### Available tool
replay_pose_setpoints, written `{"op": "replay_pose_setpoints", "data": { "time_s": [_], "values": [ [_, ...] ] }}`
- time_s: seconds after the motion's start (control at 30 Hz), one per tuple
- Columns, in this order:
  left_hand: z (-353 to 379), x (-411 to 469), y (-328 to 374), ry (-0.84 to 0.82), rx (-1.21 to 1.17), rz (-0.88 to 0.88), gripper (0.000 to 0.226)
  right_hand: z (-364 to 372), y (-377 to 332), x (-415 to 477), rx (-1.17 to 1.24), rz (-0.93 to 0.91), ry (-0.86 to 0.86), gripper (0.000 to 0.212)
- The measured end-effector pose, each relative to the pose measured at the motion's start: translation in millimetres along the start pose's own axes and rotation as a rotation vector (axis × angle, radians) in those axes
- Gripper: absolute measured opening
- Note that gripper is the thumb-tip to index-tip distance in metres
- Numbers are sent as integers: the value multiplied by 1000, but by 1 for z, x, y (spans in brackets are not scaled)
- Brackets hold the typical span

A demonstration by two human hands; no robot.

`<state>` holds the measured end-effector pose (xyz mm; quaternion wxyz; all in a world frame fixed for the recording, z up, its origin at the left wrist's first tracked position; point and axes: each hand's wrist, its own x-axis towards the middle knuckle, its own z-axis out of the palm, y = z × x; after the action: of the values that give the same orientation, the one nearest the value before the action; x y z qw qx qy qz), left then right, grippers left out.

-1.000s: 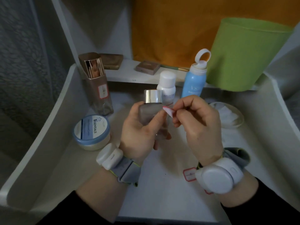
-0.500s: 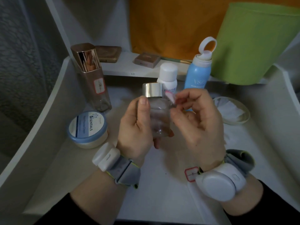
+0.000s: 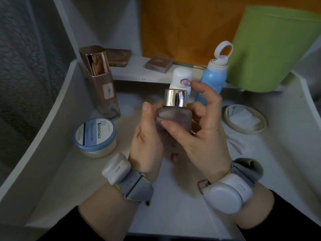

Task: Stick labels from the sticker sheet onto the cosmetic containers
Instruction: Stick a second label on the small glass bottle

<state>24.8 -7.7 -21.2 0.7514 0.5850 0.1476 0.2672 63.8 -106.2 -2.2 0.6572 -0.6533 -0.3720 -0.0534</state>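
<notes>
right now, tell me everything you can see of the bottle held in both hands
The bottle is squat, frosted grey-brown glass by its look, with a shiny gold-toned cap on. It is held upright. The left hand grips its left side; the thumb of the right hand lies across its front. No label shows.

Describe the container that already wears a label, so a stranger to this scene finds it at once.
Start at the white tray, along its curved left wall. Behind the round blue-rimmed cream jar stands a tall bottle with a slanted rose-gold cap. It alone shows a red-bordered white label on its front.
</notes>
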Motion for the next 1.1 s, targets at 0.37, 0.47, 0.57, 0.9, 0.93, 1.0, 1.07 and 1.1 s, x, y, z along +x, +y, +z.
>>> {"op": "replay_pose_setpoints", "data": {
  "time_s": [0.37,0.47,0.57,0.9,0.93,1.0,1.07,1.1],
  "values": [
    [-4,3,7,46,-69,-53,40,-3,2,-1,-59,-24,-97,105],
    [-11,4,6,0,-13,-62,31,-10,5,1,-43,-64,-98,97],
    [-10,2,13,-29,26,-54,30,-13,5,0,30,-87,-20,51],
    [-14,5,10,-189,-142,-52,40,-18,11,-3,-192,-43,74,9],
    [-14,5,9,-208,-156,-39,43,-18,10,-3,-191,-41,62,10],
    [-16,3,9,-227,-160,-17,49,-17,9,-2,-195,-36,44,11],
    [-16,3,9,-240,-154,-16,55,-18,9,-1,-204,-35,35,11],
    [-15,3,9,-246,-152,-17,57,-17,8,-1,-207,-39,29,10]
  ]
}}
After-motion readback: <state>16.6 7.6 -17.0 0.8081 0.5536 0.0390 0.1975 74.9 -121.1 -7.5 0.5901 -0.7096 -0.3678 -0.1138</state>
